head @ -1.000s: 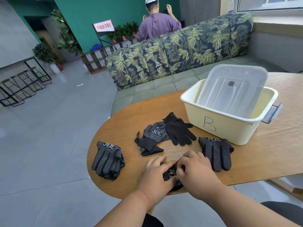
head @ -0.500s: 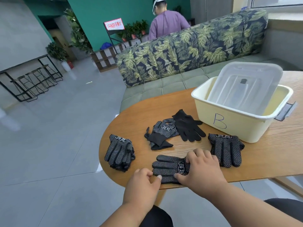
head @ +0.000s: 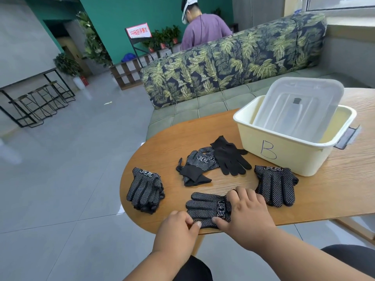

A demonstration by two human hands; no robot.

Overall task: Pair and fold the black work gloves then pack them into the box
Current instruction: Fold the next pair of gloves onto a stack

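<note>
The cuff end of the dotted glove pair [head: 207,208] near the front edge of the counter [head: 324,191] is hidden under the right hand [head: 246,211], so whether one glove or two lie there cannot be told. The box [head: 284,157], pale yellow and marked "B", has its inside mostly covered by the clear lid [head: 298,106] that leans tilted in it; nothing of its floor shows. Its grey handle [head: 348,136] sticks out on the right side.

The right hand lies flat on the glove pair, fingers spread and fairly straight, thumb on the glove's near edge. The left hand [head: 179,225] is at the counter's front edge, its fingers curled and pinching the near side of the same glove pair.

This glove pair sits just at the counter's front edge. A stacked dotted pair [head: 145,191] lies close to the rounded left end. Another dotted pair [head: 276,187] lies just in front of the box, near it. A loose heap of gloves [head: 211,163], one plain black, lies in the middle; bare wood shows between it and the hands.
</note>
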